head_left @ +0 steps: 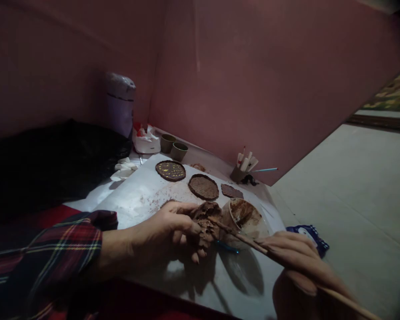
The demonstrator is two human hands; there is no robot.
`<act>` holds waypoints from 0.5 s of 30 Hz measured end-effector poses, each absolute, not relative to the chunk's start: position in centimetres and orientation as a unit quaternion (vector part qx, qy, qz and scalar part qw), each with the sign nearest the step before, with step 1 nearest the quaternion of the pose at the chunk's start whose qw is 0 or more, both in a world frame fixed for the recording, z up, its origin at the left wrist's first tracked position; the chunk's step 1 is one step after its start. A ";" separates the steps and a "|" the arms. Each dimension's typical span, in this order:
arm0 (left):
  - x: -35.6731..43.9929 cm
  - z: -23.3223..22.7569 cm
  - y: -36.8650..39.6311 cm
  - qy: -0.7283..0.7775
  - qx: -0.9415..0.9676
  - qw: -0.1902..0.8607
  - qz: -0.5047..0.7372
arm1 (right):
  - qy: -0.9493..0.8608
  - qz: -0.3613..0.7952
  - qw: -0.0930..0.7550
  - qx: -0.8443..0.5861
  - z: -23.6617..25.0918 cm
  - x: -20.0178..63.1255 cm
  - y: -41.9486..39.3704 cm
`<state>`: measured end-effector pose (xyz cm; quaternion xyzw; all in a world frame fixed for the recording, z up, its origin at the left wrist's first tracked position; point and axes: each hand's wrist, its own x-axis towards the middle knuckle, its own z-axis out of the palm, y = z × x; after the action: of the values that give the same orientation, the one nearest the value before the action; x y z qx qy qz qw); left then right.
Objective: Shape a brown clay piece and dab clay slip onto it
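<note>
Holding a clay piece [206,222], no readable writing.

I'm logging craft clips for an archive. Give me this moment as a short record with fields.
setting: white sheet on the floor, in a corner of pink walls
left hand: left hand holds a brown clay piece with a rough, layered surface
right hand: right hand grips a thin wooden stick, its tip at the clay piece
nearby: clay-smeared bowl just beyond the clay piece
on sheet: two round clay discs and a smaller flat piece
behind: two small cups, a tool holder
</note>
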<state>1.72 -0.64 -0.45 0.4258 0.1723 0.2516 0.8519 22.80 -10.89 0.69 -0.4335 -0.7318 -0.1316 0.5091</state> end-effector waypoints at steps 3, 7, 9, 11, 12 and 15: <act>1.6 -0.4 -0.7 0.167 0.425 0.853 0.252 | -0.775 -0.115 0.475 -0.401 0.7 22.5 -10.6; 1.6 -0.6 -0.7 0.154 0.433 0.847 0.268 | -0.780 -0.142 0.481 -0.375 0.8 22.0 -9.8; 1.6 -0.7 -0.8 0.149 0.435 0.846 0.270 | -0.765 -0.153 0.499 -0.376 0.9 21.6 -9.6; 1.6 -0.7 -0.8 0.153 0.431 0.849 0.265 | -0.761 -0.161 0.500 -0.380 1.0 21.5 -9.5; 1.6 -0.7 -0.8 0.156 0.430 0.849 0.264 | -0.764 -0.165 0.496 -0.378 1.0 21.6 -9.5; 1.6 -0.7 -0.7 0.161 0.432 0.847 0.264 | -0.786 -0.163 0.470 -0.368 0.5 22.0 -9.5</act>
<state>1.61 -0.73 -0.66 0.4318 0.1610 0.2642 0.8472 22.04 -9.53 0.53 -0.3682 -0.7857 -0.1629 0.4697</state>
